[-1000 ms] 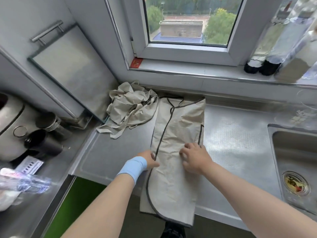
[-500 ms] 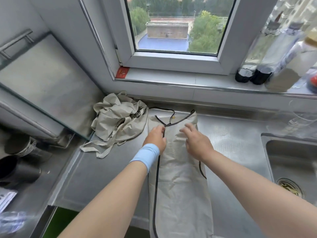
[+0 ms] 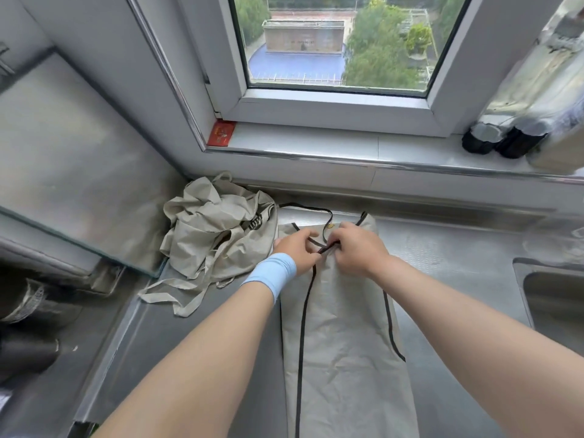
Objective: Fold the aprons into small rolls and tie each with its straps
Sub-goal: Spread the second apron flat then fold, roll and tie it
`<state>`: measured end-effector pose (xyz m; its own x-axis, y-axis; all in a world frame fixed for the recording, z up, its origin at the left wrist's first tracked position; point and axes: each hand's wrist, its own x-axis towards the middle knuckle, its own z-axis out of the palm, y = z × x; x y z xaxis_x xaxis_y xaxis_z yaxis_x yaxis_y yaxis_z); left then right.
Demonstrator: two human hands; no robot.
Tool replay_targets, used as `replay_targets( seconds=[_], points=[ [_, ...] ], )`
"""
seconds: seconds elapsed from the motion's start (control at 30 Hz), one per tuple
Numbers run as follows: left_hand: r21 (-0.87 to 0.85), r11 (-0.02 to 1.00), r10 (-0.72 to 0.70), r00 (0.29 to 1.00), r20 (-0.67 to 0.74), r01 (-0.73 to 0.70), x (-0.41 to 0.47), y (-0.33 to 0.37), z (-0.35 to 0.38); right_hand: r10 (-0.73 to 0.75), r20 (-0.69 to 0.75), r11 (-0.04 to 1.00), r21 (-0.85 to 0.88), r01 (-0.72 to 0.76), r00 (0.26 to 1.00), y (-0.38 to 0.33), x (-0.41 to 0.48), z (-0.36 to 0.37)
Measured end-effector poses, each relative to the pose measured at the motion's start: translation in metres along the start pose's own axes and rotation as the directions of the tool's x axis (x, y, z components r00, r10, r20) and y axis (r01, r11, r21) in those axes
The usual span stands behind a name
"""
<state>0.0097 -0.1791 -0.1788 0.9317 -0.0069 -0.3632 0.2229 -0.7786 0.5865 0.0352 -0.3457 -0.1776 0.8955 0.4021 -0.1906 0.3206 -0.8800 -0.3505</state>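
A beige apron with black trim lies folded into a long narrow strip on the steel counter, running from the back wall toward me. Its thin black strap loops on the counter behind the far end. My left hand, with a light blue wristband, and my right hand both rest at the strip's far end, fingers pinched on the black strap and the apron's top edge. A second beige apron lies crumpled in a heap to the left, its straps trailing forward.
A sink sits at the right. Dark bottles stand on the window sill. A metal board leans on the left wall, with dark cups below it. A red card lies in the sill corner.
Both hands moved from the middle of the folded apron up to its far end and now pinch the strap there. My view shifted forward and closer to the window.
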Motion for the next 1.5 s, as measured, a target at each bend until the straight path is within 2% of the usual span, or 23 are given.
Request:
replay_targets(
  seconds=[0.1, 0.2, 0.3, 0.43, 0.53, 0.57, 0.67, 0.73, 0.8, 0.87, 0.93, 1.0, 1.03, 1.1, 1.17, 1.2, 1.27, 1.33, 1.4, 1.5],
  points=[
    [-0.037, 0.999, 0.015, 0.996, 0.085, -0.011, -0.003, -0.006, -0.005, -0.035, -0.125, 0.996, 0.080, 0.045, 0.991, -0.001, -0.003, -0.001],
    [-0.061, 0.998, 0.018, 0.997, 0.072, -0.013, -0.013, -0.008, -0.012, -0.025, -0.157, 0.995, 0.093, 0.040, 0.987, -0.008, -0.009, -0.002],
    [-0.089, 0.996, -0.030, 0.999, 0.027, 0.032, -0.030, -0.008, -0.027, 0.032, -0.131, 0.993, 0.117, -0.016, 0.991, -0.012, -0.014, 0.001],
    [-0.134, 0.981, -0.135, 0.990, 0.045, 0.140, -0.056, -0.027, -0.049, -0.005, 0.000, 0.982, 0.191, 0.005, 1.000, -0.012, -0.025, 0.009],
    [-0.192, 0.947, -0.253, 0.966, 0.047, 0.257, -0.071, -0.041, -0.064, 0.017, 0.039, 0.992, 0.128, -0.022, 0.999, -0.015, -0.034, 0.016],
    [-0.145, 0.946, -0.286, 0.957, 0.044, 0.290, -0.076, -0.044, -0.070, 0.019, 0.051, 0.996, 0.085, -0.023, 0.999, -0.017, -0.038, 0.018],
    [0.253, 0.882, -0.412, 0.911, 0.005, 0.397, -0.086, -0.054, -0.078, 0.036, 0.064, 0.999, -0.006, -0.036, 0.997, -0.021, -0.047, 0.019],
    [0.376, 0.825, -0.440, 0.897, -0.042, 0.422, -0.088, -0.056, -0.074, 0.084, 0.039, 0.996, -0.040, -0.083, 0.996, -0.020, -0.050, 0.019],
    [0.352, 0.849, -0.386, 0.917, -0.095, 0.394, -0.083, -0.049, -0.066, 0.158, 0.029, 0.986, -0.051, -0.157, 0.987, -0.016, -0.051, 0.017],
    [0.296, 0.913, -0.254, 0.959, -0.125, 0.280, -0.070, -0.035, -0.052, 0.212, 0.064, 0.977, -0.040, -0.210, 0.975, -0.008, -0.050, 0.015],
    [0.291, 0.948, -0.112, 0.992, -0.063, 0.126, -0.058, -0.017, -0.033, 0.160, 0.206, 0.987, -0.062, -0.150, 0.965, 0.002, -0.047, 0.016],
    [0.290, 0.957, -0.005, 1.000, -0.007, 0.007, -0.047, 0.001, -0.014, 0.052, 0.312, 0.998, 0.007, -0.057, 0.949, 0.011, -0.045, 0.019],
    [0.286, 0.958, 0.040, 0.999, -0.018, -0.033, -0.041, 0.008, -0.007, -0.001, 0.258, 0.996, 0.087, -0.022, 0.966, 0.014, -0.045, 0.021],
    [0.251, 0.965, 0.096, 0.994, -0.047, -0.082, -0.026, 0.021, 0.004, -0.011, -0.027, 0.979, 0.205, 0.017, 1.000, 0.022, -0.042, 0.019],
    [0.192, 0.979, 0.084, 0.996, -0.037, -0.076, -0.011, 0.027, 0.011, 0.105, -0.273, 0.971, 0.236, -0.039, 0.956, 0.028, -0.035, 0.011],
    [0.164, 0.984, 0.079, 0.997, -0.017, -0.075, -0.002, 0.029, 0.014, 0.217, -0.300, 0.954, 0.266, -0.137, 0.929, 0.034, -0.029, 0.006],
    [0.118, 0.989, 0.088, 0.996, -0.019, -0.086, 0.013, 0.032, 0.019, 0.474, -0.188, 0.860, 0.307, -0.407, 0.860, 0.042, -0.016, -0.003],
    [0.028, 0.997, 0.072, 0.996, -0.047, -0.071, 0.030, 0.041, 0.022, 0.636, 0.019, 0.724, 0.331, -0.605, 0.772, 0.057, -0.007, -0.004],
    [-0.033, 0.998, 0.046, 0.998, -0.045, -0.047, 0.046, 0.053, 0.024, 0.627, 0.126, 0.672, 0.411, -0.616, 0.768, 0.067, -0.003, 0.002],
    [0.001, 0.999, 0.049, 0.998, 0.026, -0.049, 0.069, 0.077, 0.024, 0.550, 0.091, 0.689, 0.513, -0.512, 0.830, 0.068, -0.002, 0.011]
  ],
)
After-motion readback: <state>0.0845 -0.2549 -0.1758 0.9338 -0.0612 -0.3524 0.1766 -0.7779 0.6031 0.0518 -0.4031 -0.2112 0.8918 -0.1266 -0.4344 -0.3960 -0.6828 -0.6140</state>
